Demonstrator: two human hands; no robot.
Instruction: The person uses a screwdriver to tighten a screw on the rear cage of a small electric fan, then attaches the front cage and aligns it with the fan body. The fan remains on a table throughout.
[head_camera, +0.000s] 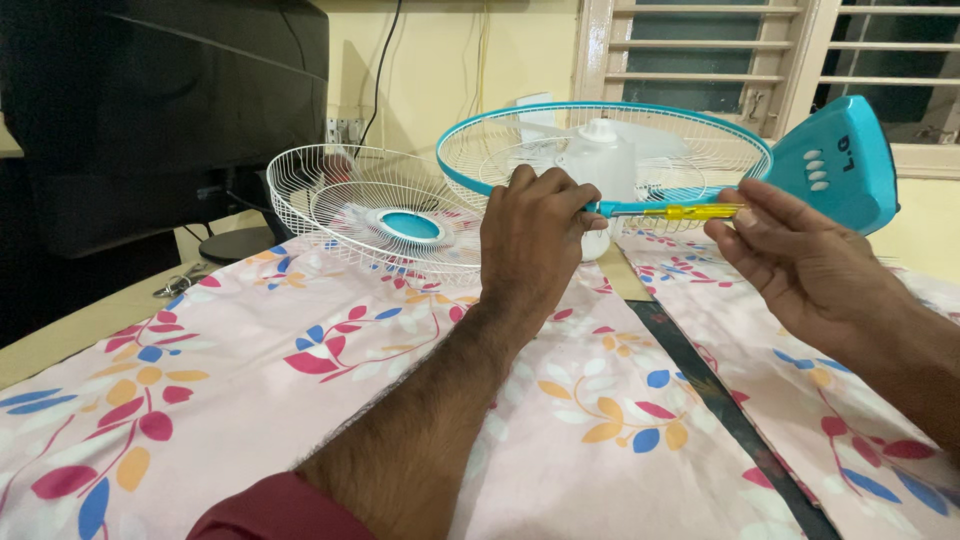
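Note:
My left hand (532, 235) grips the near rim of a fan guard (690, 140) with a turquoise ring and white wire spokes, which stands tilted over the white fan motor (598, 160). My right hand (800, 265) holds a screwdriver with a yellow handle (690, 211), its shaft pointing left to the rim beside my left fingers. The fan's turquoise base (838, 160) with white buttons rises just above my right hand.
A second white wire guard with a turquoise centre (385, 210) lies to the left on the pink flowered cloth (250, 370). A dark monitor (160, 110) stands at the back left, with small metal tools (180, 280) near its foot. A shuttered window (700, 50) is behind.

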